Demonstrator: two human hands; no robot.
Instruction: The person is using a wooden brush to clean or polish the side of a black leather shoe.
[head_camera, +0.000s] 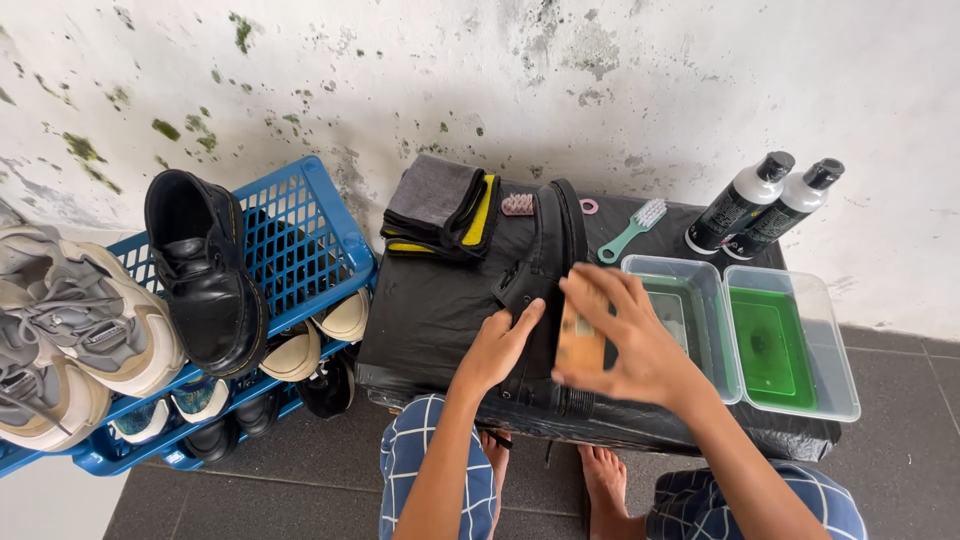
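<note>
Stained white wall behind; low bench (420, 310) wrapped in black plastic. Right hand (625, 340) grips a wooden brush (580, 335) against a black boot (545, 270) lying on the bench; left hand (500, 345) rests flat on the boot, steadying it. Judged: brushing under way, washing not begun. Two clear tubs (790, 345) of green liquid sit right; two white bottles (765, 205) with dark labels and black caps stand behind.

The right hand (625, 345) presses a wooden brush (580, 335) onto a black boot (545, 255) steadied by the left hand (497, 350).
</note>
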